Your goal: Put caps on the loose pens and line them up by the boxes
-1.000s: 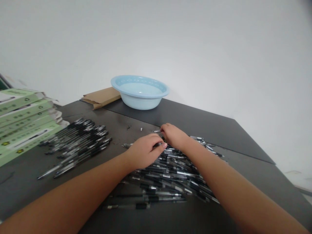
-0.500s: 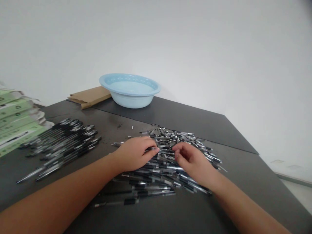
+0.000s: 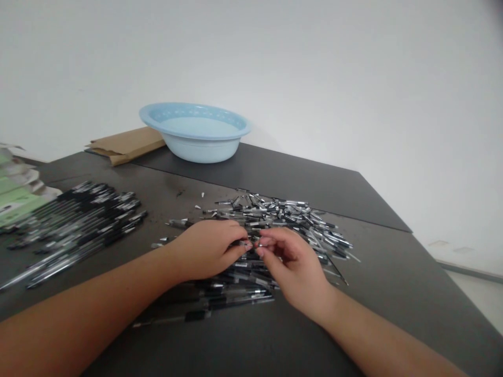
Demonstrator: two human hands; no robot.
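Note:
A loose heap of black and clear pens [image 3: 283, 220] lies in the middle of the dark table [image 3: 377, 272]. My left hand [image 3: 206, 248] rests curled on the heap's near left part, its fingertips pinched on a pen. My right hand [image 3: 293, 267] is beside it, palm turned inward, with fingers curled and tips meeting the left hand's fingertips over the same spot. What exactly sits between the fingertips is too small to make out beyond a dark pen part.
A second, tidier pile of black pens [image 3: 74, 225] lies to the left. Green boxes [image 3: 15, 193] are stacked at the far left edge. A light blue basin [image 3: 194, 131] and a flat piece of cardboard [image 3: 126, 142] sit at the back by the white wall.
My right hand drew back from the far side of the heap toward me and met the left hand's fingertips. The view has shifted right, so the left pile and boxes slid left.

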